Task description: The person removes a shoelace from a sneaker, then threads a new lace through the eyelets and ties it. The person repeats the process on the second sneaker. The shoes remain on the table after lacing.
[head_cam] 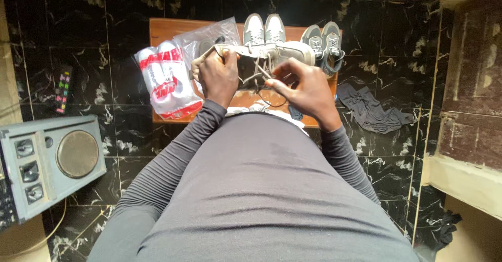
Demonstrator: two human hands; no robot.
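A grey metal speaker box [44, 162] with a round grille sits at the far left on the black, white-veined tile floor [130, 27], with a small remote [63, 89] of coloured buttons lying above it. Next comes a low wooden desk [162, 29]. On its left end lies a clear, crinkled plastic bag [170, 82] wrapping a red-and-white pair of shoes.

The left hand [217, 76] is closed around the heel end of a pale grey sneaker [282, 53], held sideways just above the desk; its grip is pressed together on the shoe. Loose flat laces [256, 74] hang from the sneaker between the two hands. The right hand [303, 87] has its grip pinching a lace, thumb and forefinger together, the other fingers curled.

Behind the held sneaker, a grey-and-white pair [264, 29] stands toe-out on the desk. Further right, a darker grey pair [324, 42] rests at the desk's edge. A crumpled dark cloth [371, 110] lies on the floor beside the desk. At the far right rises a rough brown wall [470, 84].
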